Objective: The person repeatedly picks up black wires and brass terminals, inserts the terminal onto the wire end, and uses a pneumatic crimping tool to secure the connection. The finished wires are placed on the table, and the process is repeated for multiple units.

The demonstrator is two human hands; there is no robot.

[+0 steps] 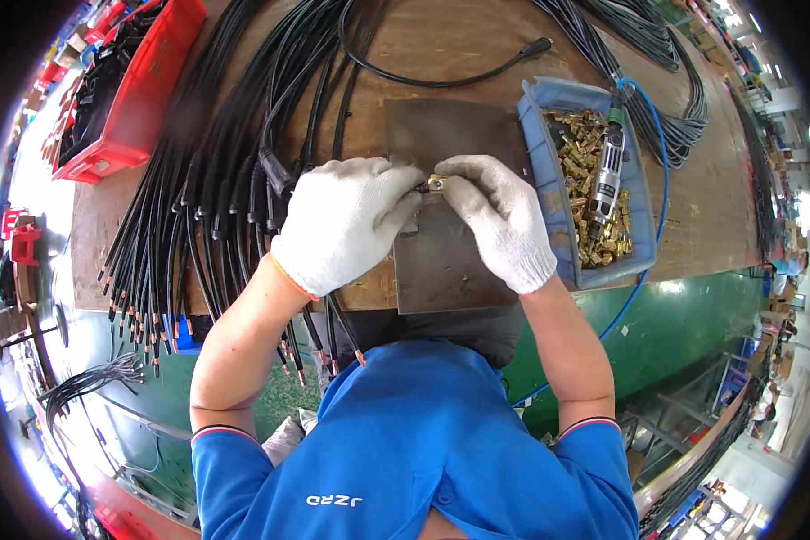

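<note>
Both hands wear white knit gloves and meet over a dark metal plate on a brown wooden bench. My left hand grips the end of a black cable that comes in from the left. My right hand pinches a small brass fitting between its fingertips, right at the cable's tip. The cable tip itself is mostly hidden by the gloves.
A large bundle of black cables with bare copper ends fans over the bench's left side. A blue tray of brass fittings holds a pneumatic screwdriver on a blue hose. A red bin stands far left. More cables lie at right.
</note>
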